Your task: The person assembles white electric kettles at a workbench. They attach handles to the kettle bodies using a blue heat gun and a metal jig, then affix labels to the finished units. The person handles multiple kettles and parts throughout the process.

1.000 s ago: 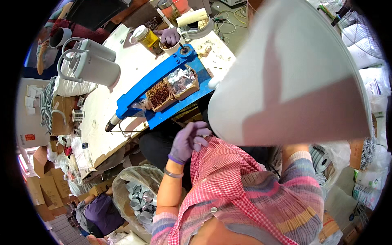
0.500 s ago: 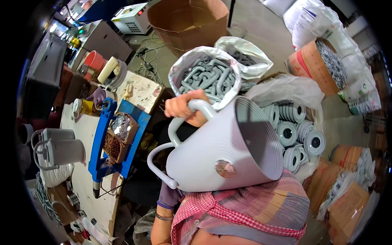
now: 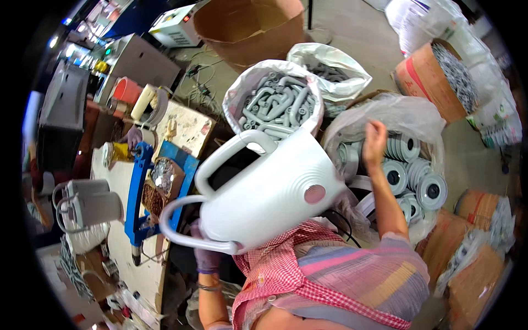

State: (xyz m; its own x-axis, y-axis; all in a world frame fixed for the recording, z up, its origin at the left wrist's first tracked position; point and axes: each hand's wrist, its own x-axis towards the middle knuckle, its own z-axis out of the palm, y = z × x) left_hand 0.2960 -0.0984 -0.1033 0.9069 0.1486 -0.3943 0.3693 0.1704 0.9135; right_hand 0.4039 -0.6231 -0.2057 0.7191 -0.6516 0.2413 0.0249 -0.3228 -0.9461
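A light grey plastic watering can (image 3: pixel 264 198) with ribbed sides, a round metallic-looking badge and two looped handles lies tilted over my lap. Low at its left end is my left hand (image 3: pixel 204 257), in a purple glove; it grips the can near its base, though most of its fingers are hidden behind the can. My bare right hand (image 3: pixel 374 144) is off the can, raised at the near side of a clear plastic bag (image 3: pixel 410 113) of round grey ribbed parts (image 3: pixel 406 149). It looks open, and I see nothing in it.
White sacks hold grey curved handles (image 3: pixel 275 104). On the left, a worktable (image 3: pixel 118 245) carries a blue clamp frame (image 3: pixel 137 195) and small boxes. More grey cans (image 3: pixel 91 201) stand farther left. Cartons (image 3: pixel 426 77) line the right, and a big cardboard bin (image 3: pixel 247 33) stands ahead.
My right hand has let go of the can's handle and moved right, toward the bag of round parts. The can has shifted left and turned, so its open mouth no longer shows.
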